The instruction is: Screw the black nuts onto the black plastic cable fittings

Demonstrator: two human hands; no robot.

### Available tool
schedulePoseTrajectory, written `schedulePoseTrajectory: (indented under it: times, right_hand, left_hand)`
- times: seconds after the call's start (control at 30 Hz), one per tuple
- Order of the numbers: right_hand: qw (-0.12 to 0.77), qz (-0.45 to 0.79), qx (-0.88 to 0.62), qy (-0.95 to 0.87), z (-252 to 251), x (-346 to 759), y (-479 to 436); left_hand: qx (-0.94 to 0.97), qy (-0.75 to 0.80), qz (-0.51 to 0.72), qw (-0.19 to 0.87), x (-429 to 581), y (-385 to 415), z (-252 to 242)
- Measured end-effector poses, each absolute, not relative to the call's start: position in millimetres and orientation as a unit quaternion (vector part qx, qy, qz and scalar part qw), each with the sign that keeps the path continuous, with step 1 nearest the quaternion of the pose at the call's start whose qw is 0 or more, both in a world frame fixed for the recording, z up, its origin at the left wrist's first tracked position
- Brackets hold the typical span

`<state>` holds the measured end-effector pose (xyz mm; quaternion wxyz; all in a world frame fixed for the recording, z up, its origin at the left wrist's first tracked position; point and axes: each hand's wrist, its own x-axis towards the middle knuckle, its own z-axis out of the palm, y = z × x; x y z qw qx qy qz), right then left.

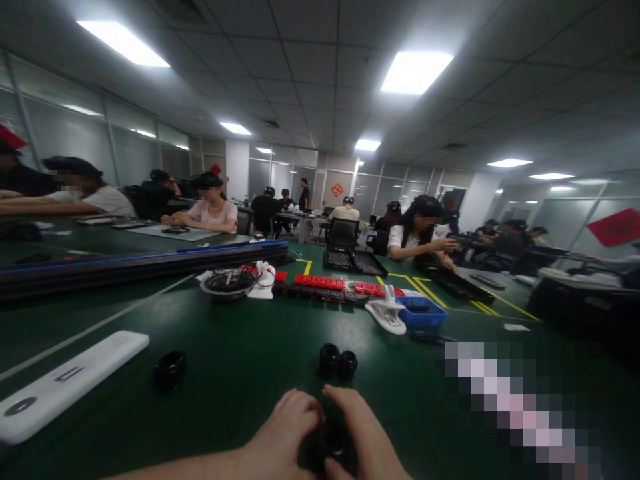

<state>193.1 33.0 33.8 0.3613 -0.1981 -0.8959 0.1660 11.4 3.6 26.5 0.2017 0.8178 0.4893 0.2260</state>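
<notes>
Low in the head view, my left hand [287,427] and my right hand [367,433] come together around a black round part [333,440]. The fingers of both hands are curled about it and cover much of it. Just beyond my fingertips, a glossy black ring-like part [329,360] stands beside a smaller black part [349,364] on the green table [240,347]. Farther left lies another shiny black round part [170,370], apart from both hands.
A long white bar-shaped device [75,383] lies at left. Across the middle are a dish of black cable [227,283], red blocks [320,282], a white clip [387,312] and a blue bin [425,313]. A co-worker [420,233] sits opposite; a strip at right is pixelated.
</notes>
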Motion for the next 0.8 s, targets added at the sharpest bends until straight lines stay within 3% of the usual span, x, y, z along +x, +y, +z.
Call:
schedulePoseTrajectory:
  times: [0.33,0.8]
  right_hand:
    - [0.421,0.114,-0.199,-0.878,26.2,194.8,29.6]
    - [0.4,0.042,-0.181,-0.898,33.5,190.3,26.1]
  left_hand:
    - [0.819,0.482,0.225,0.215,10.6,3.7,28.8]
    - [0.819,0.479,0.236,0.208,10.7,3.9,26.2]
